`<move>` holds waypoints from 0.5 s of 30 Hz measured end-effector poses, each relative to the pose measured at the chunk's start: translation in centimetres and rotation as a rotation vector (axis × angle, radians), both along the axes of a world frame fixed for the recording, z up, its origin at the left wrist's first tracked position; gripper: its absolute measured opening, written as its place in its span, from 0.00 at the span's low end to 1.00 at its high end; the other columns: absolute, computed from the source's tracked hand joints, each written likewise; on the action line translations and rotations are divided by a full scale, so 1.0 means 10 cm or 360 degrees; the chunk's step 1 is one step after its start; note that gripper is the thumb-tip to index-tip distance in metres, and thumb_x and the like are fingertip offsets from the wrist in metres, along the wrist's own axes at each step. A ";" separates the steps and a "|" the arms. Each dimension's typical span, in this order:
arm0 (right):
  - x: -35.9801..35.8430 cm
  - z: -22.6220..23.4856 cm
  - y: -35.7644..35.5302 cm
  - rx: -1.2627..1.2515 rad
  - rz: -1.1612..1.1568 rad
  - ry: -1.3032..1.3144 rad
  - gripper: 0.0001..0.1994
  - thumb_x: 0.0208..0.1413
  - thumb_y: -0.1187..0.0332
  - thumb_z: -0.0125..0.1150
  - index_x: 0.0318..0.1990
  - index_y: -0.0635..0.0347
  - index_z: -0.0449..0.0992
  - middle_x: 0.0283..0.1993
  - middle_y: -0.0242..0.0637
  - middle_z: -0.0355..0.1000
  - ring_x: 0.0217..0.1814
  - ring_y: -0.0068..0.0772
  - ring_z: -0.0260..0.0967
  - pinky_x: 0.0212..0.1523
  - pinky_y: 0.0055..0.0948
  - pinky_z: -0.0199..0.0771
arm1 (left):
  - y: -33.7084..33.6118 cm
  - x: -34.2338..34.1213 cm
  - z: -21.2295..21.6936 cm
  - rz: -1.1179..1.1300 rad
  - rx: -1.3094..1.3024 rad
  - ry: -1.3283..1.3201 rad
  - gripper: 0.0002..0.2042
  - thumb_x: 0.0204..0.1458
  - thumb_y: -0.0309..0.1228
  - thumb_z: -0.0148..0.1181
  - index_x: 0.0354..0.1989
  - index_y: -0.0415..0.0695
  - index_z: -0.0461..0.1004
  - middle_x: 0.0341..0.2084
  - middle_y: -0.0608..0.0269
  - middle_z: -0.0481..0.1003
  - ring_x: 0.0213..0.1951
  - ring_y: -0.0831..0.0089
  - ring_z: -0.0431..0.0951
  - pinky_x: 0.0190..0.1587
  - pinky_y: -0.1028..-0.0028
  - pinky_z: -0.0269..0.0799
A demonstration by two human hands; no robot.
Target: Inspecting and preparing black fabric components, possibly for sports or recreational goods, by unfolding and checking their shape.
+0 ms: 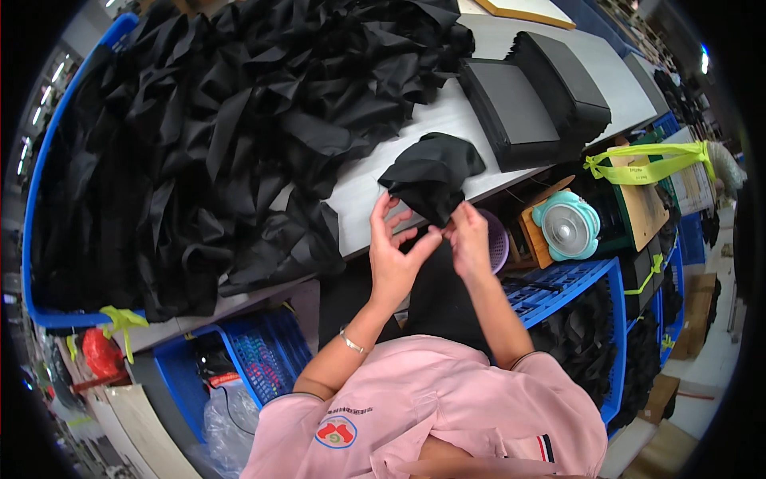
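A crumpled piece of black fabric [435,168] lies in front of me at the table's near edge, its lower corner hanging toward my lap. My right hand [471,243] pinches that corner between thumb and fingers. Beside it, my left hand [393,259] has its fingers apart and bent. One left fingertip touches the fabric's left edge, while the left thumb reaches across to the right fingertips. Whether anything thin lies between the thumb and those fingertips is too small to tell.
A large heap of black fabric pieces [215,136] fills the blue-rimmed area at left. Neat black stacks [515,104] stand at the table's far right. Below right are a turquoise fan [566,226], a purple basket [496,239] and a blue crate [614,319]. Another blue crate [267,359] sits lower left.
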State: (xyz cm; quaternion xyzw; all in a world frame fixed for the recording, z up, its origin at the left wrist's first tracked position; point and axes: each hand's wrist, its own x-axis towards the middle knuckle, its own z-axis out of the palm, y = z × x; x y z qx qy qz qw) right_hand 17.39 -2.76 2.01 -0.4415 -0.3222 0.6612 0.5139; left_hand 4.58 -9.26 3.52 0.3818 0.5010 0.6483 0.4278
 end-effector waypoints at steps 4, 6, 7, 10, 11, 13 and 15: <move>-0.02 -0.17 -0.25 -0.0030 0.0059 0.0256 0.08 0.68 0.67 0.55 0.48 0.60 0.76 0.35 0.28 0.74 0.34 0.22 0.73 0.42 0.31 0.82 | 0.25 0.01 0.05 0.0405 -0.0124 -0.0025 0.31 0.54 0.28 0.69 0.64 0.37 0.62 0.54 0.58 0.67 0.49 0.73 0.71 0.46 0.73 0.74; 0.04 -0.14 -0.28 -0.0074 0.0123 0.0170 0.09 0.67 0.68 0.56 0.49 0.61 0.76 0.39 0.33 0.75 0.39 0.27 0.74 0.43 0.34 0.81 | 0.32 -0.02 0.02 0.0535 -0.0038 0.0162 0.21 0.57 0.30 0.68 0.56 0.37 0.70 0.47 0.63 0.73 0.41 0.77 0.73 0.40 0.80 0.70; 0.08 -0.10 -0.30 -0.0158 0.0103 0.0078 0.09 0.67 0.68 0.57 0.50 0.61 0.76 0.41 0.35 0.75 0.41 0.29 0.75 0.44 0.35 0.80 | 0.33 -0.02 0.01 0.0337 -0.0093 -0.0388 0.15 0.57 0.28 0.68 0.49 0.38 0.73 0.40 0.67 0.77 0.36 0.81 0.74 0.40 0.81 0.69; 0.15 0.08 -0.47 0.0719 -0.0292 -0.1209 0.10 0.64 0.71 0.59 0.50 0.62 0.75 0.44 0.42 0.74 0.45 0.37 0.74 0.47 0.39 0.77 | 0.32 0.02 -0.02 0.0189 0.0012 -0.0404 0.11 0.54 0.20 0.67 0.44 0.37 0.76 0.34 0.72 0.76 0.34 0.85 0.71 0.39 0.83 0.69; 0.21 0.15 -0.59 0.1075 -0.0423 -0.1401 0.13 0.59 0.76 0.63 0.51 0.65 0.75 0.45 0.47 0.73 0.48 0.44 0.73 0.49 0.42 0.75 | 0.32 0.05 0.00 0.0204 0.0041 -0.0326 0.11 0.53 0.19 0.67 0.44 0.37 0.76 0.33 0.72 0.76 0.33 0.85 0.71 0.39 0.83 0.68; 0.33 0.24 -0.73 0.1866 -0.0706 -0.1798 0.15 0.56 0.79 0.64 0.51 0.66 0.75 0.46 0.46 0.74 0.46 0.47 0.74 0.49 0.40 0.76 | 0.29 0.12 0.05 0.0115 0.0073 -0.0205 0.12 0.51 0.16 0.67 0.44 0.38 0.76 0.33 0.72 0.76 0.33 0.86 0.71 0.39 0.83 0.69; 0.38 0.23 -0.79 0.2102 -0.0364 -0.1752 0.15 0.53 0.83 0.62 0.49 0.68 0.76 0.50 0.48 0.74 0.45 0.51 0.76 0.46 0.40 0.78 | 0.25 0.19 0.15 -0.0105 0.0071 -0.0117 0.14 0.50 0.15 0.68 0.44 0.40 0.75 0.35 0.71 0.76 0.36 0.85 0.73 0.40 0.83 0.70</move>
